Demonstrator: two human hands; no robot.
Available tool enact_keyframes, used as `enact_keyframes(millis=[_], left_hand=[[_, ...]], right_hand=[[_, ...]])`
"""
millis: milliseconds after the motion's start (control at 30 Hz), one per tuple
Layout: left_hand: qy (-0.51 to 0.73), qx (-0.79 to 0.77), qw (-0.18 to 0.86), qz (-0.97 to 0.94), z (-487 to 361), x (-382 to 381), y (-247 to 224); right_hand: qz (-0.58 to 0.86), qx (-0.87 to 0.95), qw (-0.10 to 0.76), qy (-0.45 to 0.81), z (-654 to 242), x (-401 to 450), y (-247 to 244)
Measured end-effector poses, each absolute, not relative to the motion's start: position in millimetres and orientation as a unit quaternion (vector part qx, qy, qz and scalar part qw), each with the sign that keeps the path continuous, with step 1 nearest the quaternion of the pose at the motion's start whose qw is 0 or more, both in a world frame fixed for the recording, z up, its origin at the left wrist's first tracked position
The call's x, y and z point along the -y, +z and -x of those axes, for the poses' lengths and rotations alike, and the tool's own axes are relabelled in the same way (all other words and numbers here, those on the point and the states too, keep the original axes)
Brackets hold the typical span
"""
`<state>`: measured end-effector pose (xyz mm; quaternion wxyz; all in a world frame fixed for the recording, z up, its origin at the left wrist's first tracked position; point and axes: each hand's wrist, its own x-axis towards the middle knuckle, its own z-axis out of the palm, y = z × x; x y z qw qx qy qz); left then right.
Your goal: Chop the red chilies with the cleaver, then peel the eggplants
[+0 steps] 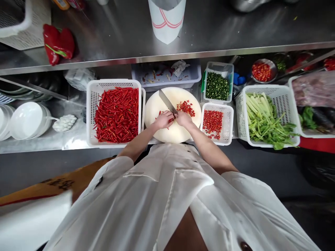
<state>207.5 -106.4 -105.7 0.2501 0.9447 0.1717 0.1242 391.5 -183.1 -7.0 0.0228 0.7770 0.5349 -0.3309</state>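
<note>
On the round cutting board (174,135), red chillies (171,120) are positioned at the fingertips of the left hand (163,120). The left hand is partly closed, with the fingers curled and pressed together over the chillies. The right hand (183,119) is closed around the handle end of the knife (166,100); the blade points far and left across the board. Cut chilli pieces (186,108) lie to the right of the blade.

Left of the board: white basket (90,115) containing whole chillies (117,115). Near right: small basket (229,127) of cut red pieces. Far right: clear container (230,69) of chopped green pieces. Farther right: large basket (242,118) of leafy stalks. Far side: scrap bin (183,84), partly below the shelf (117,38).

The grip covers the knife handle and hides the right fingertips. Stacked bowls (27,120) at left are partly cut off. Dark characters on the orange material (78,176), near left, are too indistinct to read. Red lines mark the white paper holder (167,28) on the shelf.
</note>
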Motion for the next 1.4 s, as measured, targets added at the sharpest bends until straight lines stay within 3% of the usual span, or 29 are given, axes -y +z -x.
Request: enact_keyframes(millis=[333, 533, 733, 967, 1167, 1400], left_hand=[[0.105, -0.190, 0.250, -0.943, -202, 104, -99], [0.154, -0.422, 0.218, -0.866, -183, 112, -95], [0.096, -0.474, 0.189, -0.855, -222, 161, -116], [0.137, -0.438, 0.185, -0.869, -261, 145, -113], [0.139, -0.514, 0.165, -0.831, -248, 148, -95], [0.139, -0.422, 0.200, -0.873, -255, 134, -105]], right_hand=[[-0.754, -0.545, -0.020, -0.366, -390, 176, -20], [-0.733, -0.549, -0.045, -0.400, -432, 198, -21], [-0.746, -0.559, -0.034, -0.360, -470, 206, -28], [-0.748, -0.560, -0.010, -0.357, -467, 199, -24], [-0.758, -0.545, -0.015, -0.359, -460, 204, -25], [-0.758, -0.545, -0.010, -0.360, -458, 203, -19]])
